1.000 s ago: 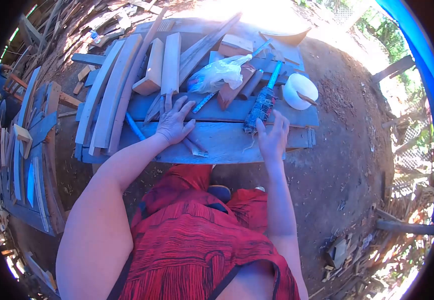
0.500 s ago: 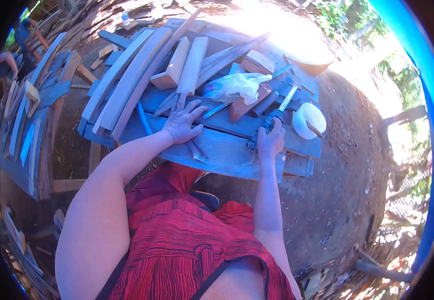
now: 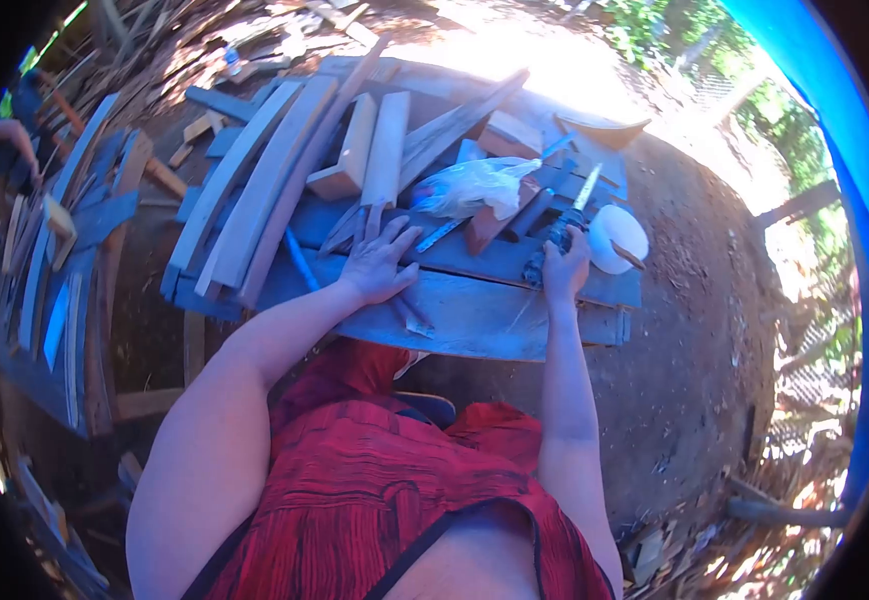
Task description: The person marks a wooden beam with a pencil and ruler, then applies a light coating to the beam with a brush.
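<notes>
My left hand (image 3: 378, 266) lies with its fingers spread over a narrow strip of wood near the front of the worktable (image 3: 474, 312). Part of that strip is hidden under the palm. In my right hand (image 3: 566, 268) is a tool with a dark, wrapped-looking handle and a narrow pale blade (image 3: 588, 187) pointing away from me. Just right of that hand stands a white round container (image 3: 618, 240) with a brown stick-like piece at its rim. Between the hands, farther back, a clear plastic bag (image 3: 476, 186) rests on wood pieces.
Long planks (image 3: 264, 190) are stacked on the table's left side, with wood blocks (image 3: 384, 150) beside them. A second wood-laden table (image 3: 79, 290) stands at left, where another person's arm (image 3: 16, 145) shows. A blue sheet (image 3: 824, 90) hangs at right.
My right hand has moved right and slightly away from me with the tool, closer to the white container. My left hand stays on the wood strip. The whole view has shifted slightly.
</notes>
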{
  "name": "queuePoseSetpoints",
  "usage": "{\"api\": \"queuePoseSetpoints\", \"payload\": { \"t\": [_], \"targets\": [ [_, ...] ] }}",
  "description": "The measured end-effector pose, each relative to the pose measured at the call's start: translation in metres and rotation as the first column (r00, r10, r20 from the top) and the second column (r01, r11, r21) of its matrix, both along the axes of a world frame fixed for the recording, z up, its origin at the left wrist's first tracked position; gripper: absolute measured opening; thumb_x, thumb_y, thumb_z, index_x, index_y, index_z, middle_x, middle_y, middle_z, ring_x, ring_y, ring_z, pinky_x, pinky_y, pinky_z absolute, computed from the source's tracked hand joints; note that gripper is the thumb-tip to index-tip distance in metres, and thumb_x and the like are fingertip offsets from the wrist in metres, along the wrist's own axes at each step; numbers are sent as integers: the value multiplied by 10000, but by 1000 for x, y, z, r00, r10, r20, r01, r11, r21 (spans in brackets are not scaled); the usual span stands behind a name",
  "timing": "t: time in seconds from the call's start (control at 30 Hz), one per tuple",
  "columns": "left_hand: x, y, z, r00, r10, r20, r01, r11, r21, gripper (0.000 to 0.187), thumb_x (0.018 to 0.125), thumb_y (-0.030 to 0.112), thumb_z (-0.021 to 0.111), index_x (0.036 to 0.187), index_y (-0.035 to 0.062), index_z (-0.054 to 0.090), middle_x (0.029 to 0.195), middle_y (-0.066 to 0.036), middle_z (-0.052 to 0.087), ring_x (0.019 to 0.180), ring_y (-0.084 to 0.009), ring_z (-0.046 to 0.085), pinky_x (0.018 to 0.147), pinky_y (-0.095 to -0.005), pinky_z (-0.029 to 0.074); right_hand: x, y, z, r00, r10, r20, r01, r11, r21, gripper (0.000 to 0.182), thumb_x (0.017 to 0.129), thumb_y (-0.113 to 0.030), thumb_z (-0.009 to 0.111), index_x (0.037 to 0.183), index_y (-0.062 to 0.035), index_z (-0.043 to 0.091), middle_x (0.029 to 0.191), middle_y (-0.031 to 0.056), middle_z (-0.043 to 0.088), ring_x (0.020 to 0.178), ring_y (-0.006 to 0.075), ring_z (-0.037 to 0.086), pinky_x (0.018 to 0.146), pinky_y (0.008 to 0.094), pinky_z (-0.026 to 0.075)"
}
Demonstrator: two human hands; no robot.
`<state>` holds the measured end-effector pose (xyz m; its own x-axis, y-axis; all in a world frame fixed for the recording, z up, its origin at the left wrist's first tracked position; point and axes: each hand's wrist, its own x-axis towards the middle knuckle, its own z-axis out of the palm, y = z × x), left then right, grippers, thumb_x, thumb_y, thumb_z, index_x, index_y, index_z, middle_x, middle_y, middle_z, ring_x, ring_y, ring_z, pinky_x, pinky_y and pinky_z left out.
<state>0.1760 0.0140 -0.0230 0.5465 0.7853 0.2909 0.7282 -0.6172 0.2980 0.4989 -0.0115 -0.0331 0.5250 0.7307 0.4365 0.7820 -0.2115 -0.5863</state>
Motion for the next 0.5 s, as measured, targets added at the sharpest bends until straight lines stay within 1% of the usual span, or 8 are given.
{"api": "queuePoseSetpoints", "payload": {
  "t": [0.07,0.13,0.27,0.33,0.37,0.43,0.47,0.5],
  "targets": [
    [0,-1,-1,1000,6,2,-6,1000,-9,585,757,388,574,1281,136,506,1364,-138,410,1393,-395,100,1127,-573,55,5,13,7,1000,-3,3,3,995,-95,444,756,-218,682,1171,-119,558,1091,178,540,977,367,579,827,447,476],
    [-1,1,-2,999,23,23,-22,999,-44,586,756,385,576,1284,139,508,1373,-138,404,1399,-393,87,1129,-570,47,5,22,15,999,-22,45,39,908,-417,518,769,-253,677,1233,-103,502,1114,206,532,1048,370,559,862,443,478],
    [-2,1,-3,999,9,53,-7,999,-38,592,751,384,581,1285,140,506,1375,-139,404,1402,-392,78,1127,-577,35,-13,33,24,987,-142,74,160,893,-422,644,719,-287,715,1283,-89,475,1178,212,540,1103,369,545,899,435,459],
    [-2,1,-3,999,23,43,-21,999,-38,597,747,386,585,1286,141,505,1381,-141,399,1404,-394,71,1127,-579,19,-19,40,27,978,-208,14,189,857,-479,718,694,-218,715,1329,-78,411,1217,242,514,1137,370,530,923,434,453],
    [-1,0,-2,999,16,43,-14,999,-32,597,747,386,585,1286,141,505,1381,-141,399,1404,-394,71,1127,-579,19,-18,39,26,977,-214,12,195,859,-474,718,694,-218,715,1329,-78,411,1217,242,514,1137,370,530,923,434,453],
    [-1,0,3,999,27,25,-26,998,-51,601,745,387,588,1288,143,503,1386,-139,393,1404,-397,65,1129,-577,10,-14,40,20,948,-243,-205,189,949,-251,718,639,-132,713,1296,-36,440,1213,251,522,1120,333,550,927,403,453],
    [-2,0,4,999,26,25,-25,999,-43,601,745,387,588,1288,143,503,1386,-139,393,1404,-397,65,1129,-577,10,-11,40,14,948,-242,-207,190,951,-243,718,639,-132,713,1296,-36,440,1213,251,522,1120,333,550,927,403,453],
    [-2,0,3,999,25,20,-24,999,-44,602,747,378,595,1294,147,500,1387,-132,392,1402,-404,66,1128,-577,19,-9,36,7,931,-204,-303,174,977,-124,677,616,-105,711,1245,-15,477,1164,231,558,1067,309,575,899,385,459]
  ]
}}
